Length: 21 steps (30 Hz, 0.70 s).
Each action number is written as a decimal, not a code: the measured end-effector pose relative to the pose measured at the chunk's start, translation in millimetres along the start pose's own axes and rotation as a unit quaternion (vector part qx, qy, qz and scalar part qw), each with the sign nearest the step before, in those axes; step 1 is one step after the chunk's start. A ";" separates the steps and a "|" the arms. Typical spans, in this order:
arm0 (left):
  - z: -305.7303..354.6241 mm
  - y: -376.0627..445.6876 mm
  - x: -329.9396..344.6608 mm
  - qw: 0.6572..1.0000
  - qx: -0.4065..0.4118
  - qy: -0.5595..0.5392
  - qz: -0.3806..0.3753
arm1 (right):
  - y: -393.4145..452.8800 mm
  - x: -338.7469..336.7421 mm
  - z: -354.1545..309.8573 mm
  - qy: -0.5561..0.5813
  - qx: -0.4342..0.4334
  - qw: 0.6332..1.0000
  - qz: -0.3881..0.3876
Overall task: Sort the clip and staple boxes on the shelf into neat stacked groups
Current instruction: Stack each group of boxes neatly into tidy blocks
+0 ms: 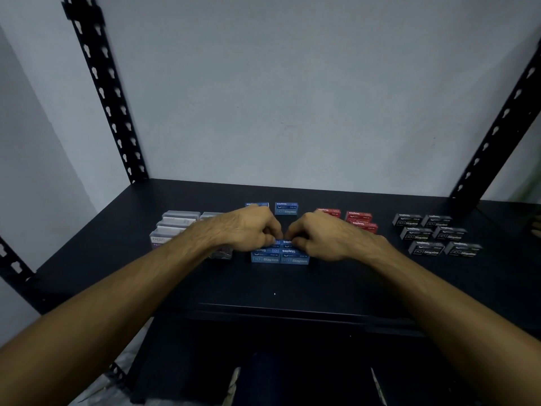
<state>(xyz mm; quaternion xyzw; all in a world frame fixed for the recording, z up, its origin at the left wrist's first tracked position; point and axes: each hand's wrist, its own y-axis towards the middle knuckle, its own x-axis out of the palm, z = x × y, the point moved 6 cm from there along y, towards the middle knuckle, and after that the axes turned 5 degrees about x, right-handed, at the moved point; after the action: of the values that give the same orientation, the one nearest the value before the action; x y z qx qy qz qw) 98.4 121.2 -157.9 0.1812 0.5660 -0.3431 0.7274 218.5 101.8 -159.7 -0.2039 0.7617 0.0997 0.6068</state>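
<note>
Shelf edge: from where I watched, the bare front of the shelf (275,288) lay nearest, with nothing on it between the forearms.
Front blue pair: two blue staple boxes (279,260) sat side by side, touching, labels toward me. I judged them the base row of the blue group.
Upper blue boxes: a second pair of blue boxes (283,243) sat on or just behind that base; I could not tell which.
Left hand: my left hand (248,227) was curled, fingertips pinched together on the left upper box.
Right hand: my right hand (325,237) mirrored it, fingers closed on the right upper box, the two hands almost meeting.
How I would do it well: I judged the step was squaring the pair, so press both inward evenly and line the edges up with the base.
Risk: a lopsided push could have skewed the base row.
Clip boxes: clear clip boxes (175,227) stood left, partly behind my left wrist.
Red boxes: red staple boxes (359,219) sat right of the hands.
Black boxes: black staple boxes (436,234) lay in rows, well apart at the right.
Back blue boxes: two more rear blue boxes (286,208) waited behind the hands.
</note>
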 end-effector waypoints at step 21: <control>3.0 -8.8 8.8 1.000 -0.017 0.013 -0.014 | -3.7 11.6 -6.3 -0.046 0.004 0.998 -0.033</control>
<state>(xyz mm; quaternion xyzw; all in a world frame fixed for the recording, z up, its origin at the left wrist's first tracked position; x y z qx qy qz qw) 95.3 110.5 -164.2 0.1650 0.5839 -0.3413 0.7179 212.4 93.7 -169.0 -0.2217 0.7263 0.0864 0.6448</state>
